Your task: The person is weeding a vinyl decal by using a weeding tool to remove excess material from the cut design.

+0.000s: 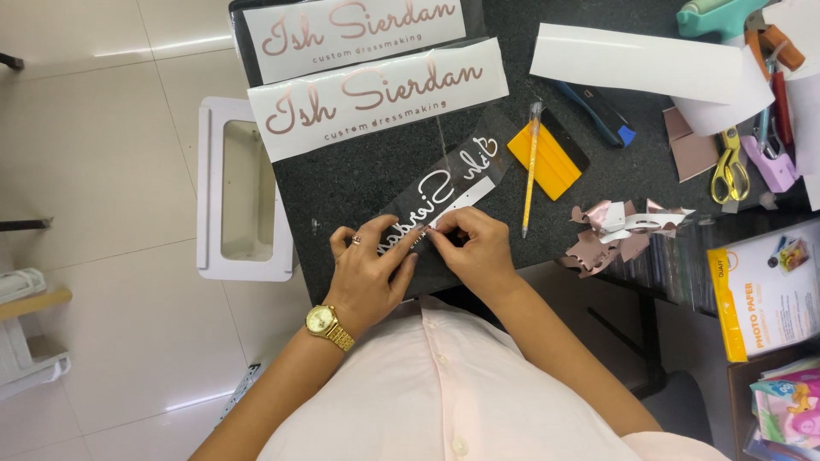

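Note:
A clear film strip [448, 179] with mirrored white script lettering lies slanted on the dark speckled table [359, 179]. My left hand [369, 271], with a ring and a gold wristwatch [329, 326], presses down the strip's near end. My right hand [474, 248] pinches a small piece at the same end, fingertips meeting those of the left. What sits between the fingers is too small to make out.
Two white strips with rose-gold script [376, 94] lie at the back. A yellow squeegee [547, 158], a yellow pen tool [530, 166], crumpled rose-gold scraps [619, 230], yellow scissors [730, 166] and a white paper roll [675, 72] lie right. A white stool [242, 192] stands left.

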